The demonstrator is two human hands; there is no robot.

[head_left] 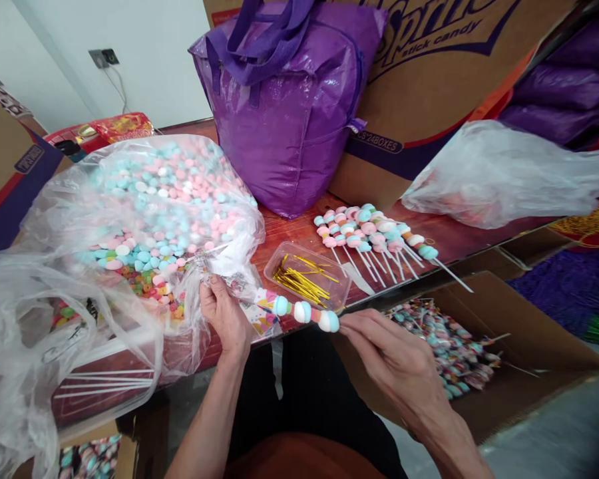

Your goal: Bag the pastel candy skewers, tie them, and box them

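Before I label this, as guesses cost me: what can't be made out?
Head view:
Candy skewer: stick end, hidden by the right hand.
White bag at right: contents, blurred by cloudy plastic.
Handled purple bag: contents, behind opaque sides.
Large carton: lettering, cut by the top edge.

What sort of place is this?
Probably a small candy workshop: loose candies heaped in a plastic bag, candy skewers lined up on the table, and a carton below holding many more.
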